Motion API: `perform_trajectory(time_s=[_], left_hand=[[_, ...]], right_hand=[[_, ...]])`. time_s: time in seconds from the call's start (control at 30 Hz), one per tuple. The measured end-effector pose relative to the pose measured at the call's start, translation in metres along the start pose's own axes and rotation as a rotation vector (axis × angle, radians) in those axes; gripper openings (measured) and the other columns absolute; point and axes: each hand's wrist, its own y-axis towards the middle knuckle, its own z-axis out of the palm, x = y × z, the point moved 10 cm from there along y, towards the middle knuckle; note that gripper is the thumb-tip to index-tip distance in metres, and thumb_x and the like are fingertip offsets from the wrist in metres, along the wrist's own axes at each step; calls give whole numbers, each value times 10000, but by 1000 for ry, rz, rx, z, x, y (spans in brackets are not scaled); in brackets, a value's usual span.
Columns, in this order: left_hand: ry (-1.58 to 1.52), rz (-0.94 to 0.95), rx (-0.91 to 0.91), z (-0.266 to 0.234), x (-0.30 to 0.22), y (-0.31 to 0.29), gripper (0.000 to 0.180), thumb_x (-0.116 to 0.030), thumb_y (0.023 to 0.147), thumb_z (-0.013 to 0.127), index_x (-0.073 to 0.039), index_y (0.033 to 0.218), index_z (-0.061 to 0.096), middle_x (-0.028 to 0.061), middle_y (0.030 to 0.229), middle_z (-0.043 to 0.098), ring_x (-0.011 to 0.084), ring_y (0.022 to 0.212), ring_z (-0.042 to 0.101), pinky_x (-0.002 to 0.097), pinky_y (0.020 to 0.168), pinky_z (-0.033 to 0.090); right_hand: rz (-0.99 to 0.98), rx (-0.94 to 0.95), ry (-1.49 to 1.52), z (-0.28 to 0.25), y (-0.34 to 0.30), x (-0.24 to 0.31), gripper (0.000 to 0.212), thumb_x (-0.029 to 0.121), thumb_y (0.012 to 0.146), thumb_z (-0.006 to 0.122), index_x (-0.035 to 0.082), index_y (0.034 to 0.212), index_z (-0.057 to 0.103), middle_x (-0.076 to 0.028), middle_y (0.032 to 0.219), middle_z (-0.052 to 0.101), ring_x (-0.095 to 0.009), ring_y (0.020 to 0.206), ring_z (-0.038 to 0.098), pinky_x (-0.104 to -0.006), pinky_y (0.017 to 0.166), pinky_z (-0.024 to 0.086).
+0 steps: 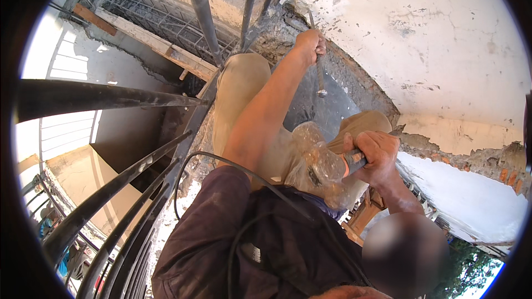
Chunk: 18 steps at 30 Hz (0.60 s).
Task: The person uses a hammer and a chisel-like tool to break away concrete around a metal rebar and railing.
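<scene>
My left hand (310, 45) is wrapped round a metal chisel (320, 77), its arm stretched forward between my knees. The chisel's far end points at the broken concrete (293, 25) along the foot of the wall, though whether it touches is not clear. Its rounded striking head faces back toward me. Closer in, above my lap, my right hand (378, 152) grips a hammer by its black and orange handle (354, 161). The hammer's thick head (327, 166) is smeared by motion and stands apart from the chisel.
Black metal bars (111, 99) run along my left, beside a drop to a lower level. A rebar-filled trench (166, 16) with timber planks lies at far left. Cracked white wall (421, 39) rises on the right. A black cable (221, 158) loops across my lap.
</scene>
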Motion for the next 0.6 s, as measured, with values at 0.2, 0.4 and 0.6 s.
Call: perform_trajectory(time_s=[0.2,0.4,0.6], left_hand=[[-21,-3,21,18,12,4,195,-29,902,390,-70,712,408,4,551,321,103,425,249,278,394,192],[-43,20,22,15,8,17,186,-32,916,397,-64,735,421,9,555,322,105,421,253,275,401,217],[-147,68,-76,27,19,6,143,-27,917,409,-47,776,425,22,578,346,111,420,260,278,403,250]], right_hand=[[115,22,26,25,-25,-47,205,39,675,707,62,631,508,-45,509,491,-241,477,530,-359,452,384],[364,-40,-20,12,-30,-57,145,94,712,707,32,683,579,-86,560,567,-259,510,560,-354,487,405],[257,-240,23,-68,-41,-66,254,199,760,730,22,661,578,-44,522,458,-144,470,445,-276,448,331]])
